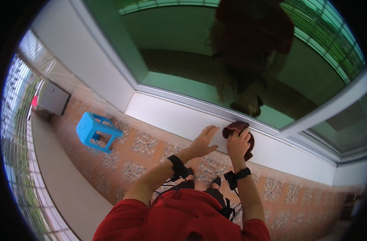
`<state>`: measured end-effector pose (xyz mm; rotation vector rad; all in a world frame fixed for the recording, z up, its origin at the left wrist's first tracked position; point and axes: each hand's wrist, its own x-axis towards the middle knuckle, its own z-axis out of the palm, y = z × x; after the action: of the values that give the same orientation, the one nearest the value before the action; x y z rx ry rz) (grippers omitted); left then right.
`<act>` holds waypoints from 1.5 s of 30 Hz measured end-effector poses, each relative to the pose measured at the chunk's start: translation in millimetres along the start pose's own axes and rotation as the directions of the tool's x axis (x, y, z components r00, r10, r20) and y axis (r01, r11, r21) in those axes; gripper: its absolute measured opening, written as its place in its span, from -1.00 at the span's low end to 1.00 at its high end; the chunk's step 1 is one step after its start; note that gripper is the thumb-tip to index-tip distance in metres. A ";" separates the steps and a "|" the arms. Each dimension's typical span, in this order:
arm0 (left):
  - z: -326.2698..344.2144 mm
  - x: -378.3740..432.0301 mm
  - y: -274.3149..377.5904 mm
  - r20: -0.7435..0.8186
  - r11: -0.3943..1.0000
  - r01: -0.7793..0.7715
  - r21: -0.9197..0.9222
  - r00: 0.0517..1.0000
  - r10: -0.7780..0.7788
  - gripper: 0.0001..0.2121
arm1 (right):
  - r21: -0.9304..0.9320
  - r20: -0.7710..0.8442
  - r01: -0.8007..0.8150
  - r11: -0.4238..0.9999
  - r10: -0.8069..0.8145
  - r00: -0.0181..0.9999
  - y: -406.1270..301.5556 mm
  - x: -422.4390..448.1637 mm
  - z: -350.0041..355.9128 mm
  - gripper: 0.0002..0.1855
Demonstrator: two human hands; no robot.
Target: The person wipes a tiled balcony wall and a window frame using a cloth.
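Observation:
My right hand [239, 145] has hold of a dark red-brown cloth [233, 126], which is bunched around the fingers. The cloth lies against the white sill [171, 116], close under the metal window frame [201, 108]. To the left of the cloth, my left hand [205, 141] is over the sill's edge with its fingers spread and nothing in it. Whether its fingertips touch the sill I cannot tell. Above the frame, the dark green window pane [177, 33] reflects my body and arms.
A blue plastic stool [88, 128] stands on the pebble-patterned tile floor [144, 143] to the left. Behind it is a grey box-like cabinet [53, 98]. A low wall [66, 180] with a metal grille [24, 192] runs along the left. Cables hang from both wrist straps.

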<state>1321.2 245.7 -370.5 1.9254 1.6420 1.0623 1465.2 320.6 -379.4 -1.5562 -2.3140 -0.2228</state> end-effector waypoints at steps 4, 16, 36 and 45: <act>-13.1 -14.1 -12.1 -0.088 0.999 0.051 0.013 0.995 -0.050 -0.37 | 0.061 0.054 0.072 0.996 -0.075 0.996 -22.1 6.4 5.0 -0.58; -45.8 -42.3 -39.1 -0.181 0.920 0.238 -0.311 0.935 -0.304 -0.43 | 0.267 0.133 0.209 0.941 -0.251 0.959 -93.1 27.9 9.3 -0.66; -155.5 -21.4 -115.3 -0.878 0.799 0.598 -0.058 0.350 -0.326 -0.39 | 0.581 0.099 0.499 0.643 -0.665 0.740 -61.1 19.2 -9.9 -0.43; -164.4 -38.4 -142.4 -0.657 0.407 0.766 0.497 0.639 -0.400 -0.58 | 0.387 0.101 0.532 0.753 -0.608 0.788 -48.9 6.4 -8.6 -0.44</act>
<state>1102.8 213.7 -379.5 1.1536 3.1283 0.5121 1419.7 304.5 -366.2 -0.6913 -2.7699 0.2181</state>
